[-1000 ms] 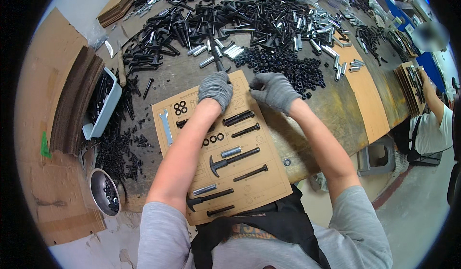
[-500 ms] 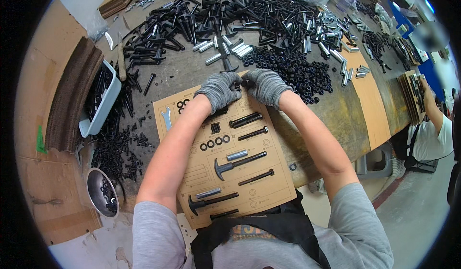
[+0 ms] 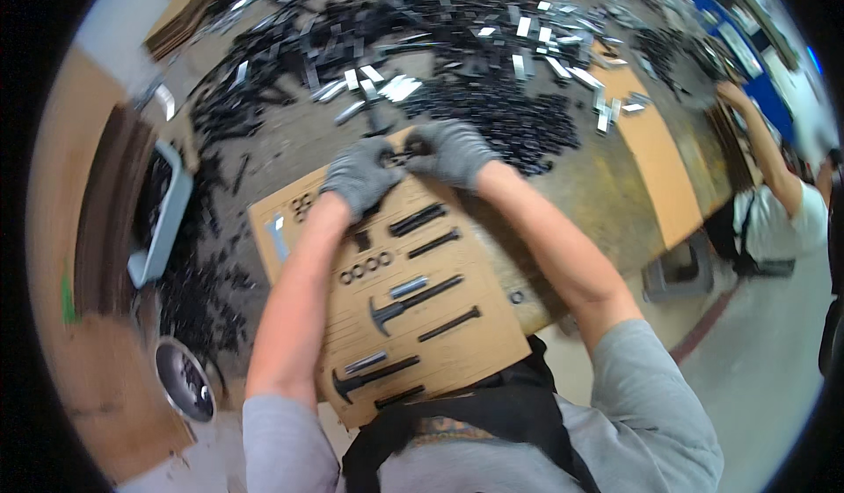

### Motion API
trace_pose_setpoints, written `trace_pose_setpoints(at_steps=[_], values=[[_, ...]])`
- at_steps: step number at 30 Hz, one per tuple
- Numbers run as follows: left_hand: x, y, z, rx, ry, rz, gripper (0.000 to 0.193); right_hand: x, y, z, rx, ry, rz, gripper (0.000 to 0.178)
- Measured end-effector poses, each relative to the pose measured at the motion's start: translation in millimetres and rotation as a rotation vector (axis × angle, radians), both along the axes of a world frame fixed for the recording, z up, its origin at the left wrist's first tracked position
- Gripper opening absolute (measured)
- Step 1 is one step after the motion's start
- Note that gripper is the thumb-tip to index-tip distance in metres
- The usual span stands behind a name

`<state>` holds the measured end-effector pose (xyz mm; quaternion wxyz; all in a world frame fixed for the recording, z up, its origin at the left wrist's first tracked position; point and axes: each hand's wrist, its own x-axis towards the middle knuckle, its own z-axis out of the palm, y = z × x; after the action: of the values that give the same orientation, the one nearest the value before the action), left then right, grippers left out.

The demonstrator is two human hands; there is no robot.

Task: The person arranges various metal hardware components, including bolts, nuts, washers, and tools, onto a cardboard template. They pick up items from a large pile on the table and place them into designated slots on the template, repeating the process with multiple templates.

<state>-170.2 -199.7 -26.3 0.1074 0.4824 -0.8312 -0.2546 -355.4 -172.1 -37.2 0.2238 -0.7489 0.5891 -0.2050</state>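
Note:
A brown cardboard sheet [image 3: 483, 317] with printed outlines lies before me, over the near table edge. On it are black bolts [image 3: 450, 323], T-shaped black bolts [image 3: 413, 304], silver sleeves [image 3: 408, 286], a row of black rings [image 3: 365, 268] and a silver wrench [image 3: 278, 236], partly behind my left arm. At its far edge my left hand [image 3: 360, 176], in a grey knit glove, has its fingers closed in a pinch. Beside it my gloved right hand [image 3: 453, 153] is closed likewise. Small dark parts show at the fingertips of both; blur hides their kind.
Heaped black bolts [image 3: 352, 36], loose silver sleeves [image 3: 519, 66] and a pile of black nuts [image 3: 501, 119] cover the far table. At left stand a light-blue bin [image 3: 167, 220] and a metal bowl [image 3: 183, 379]. Another person's arm [image 3: 767, 141] is at right.
The whole view has shifted and blurred, with the sheet now further left in it. Small dark parts have come into sight between my fingertips. The pieces on the sheet keep their places.

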Motion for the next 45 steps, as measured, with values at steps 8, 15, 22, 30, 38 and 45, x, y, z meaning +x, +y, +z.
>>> trace_pose_setpoints(at_steps=[8, 15, 22, 30, 38, 45], values=[[13, 13, 14, 0.044, 0.211, 0.077, 0.040, -108, 97, 15, -0.407, 0.056, -0.387, 0.016], [-56, 63, 32, 0.017, 0.220, -0.235, 0.033, -147, 114, -8, -0.275, 0.162, -0.354, 0.019], [-21, 84, 55, 0.151, 0.327, -0.048, 0.029, -139, 120, 1, -0.269, 0.072, -0.264, 0.019], [77, 115, 35, 0.204, 0.534, 0.250, 0.023, -126, 102, 11, 0.015, 0.319, -0.282, 0.024], [181, 170, 20, 0.031, 0.664, 0.557, 0.016, -117, 107, 22, 0.066, 0.238, -0.290, 0.021], [226, 206, -18, -0.206, 0.569, 0.802, 0.016, -30, 72, 45, -0.137, 0.106, 0.080, 0.016]])
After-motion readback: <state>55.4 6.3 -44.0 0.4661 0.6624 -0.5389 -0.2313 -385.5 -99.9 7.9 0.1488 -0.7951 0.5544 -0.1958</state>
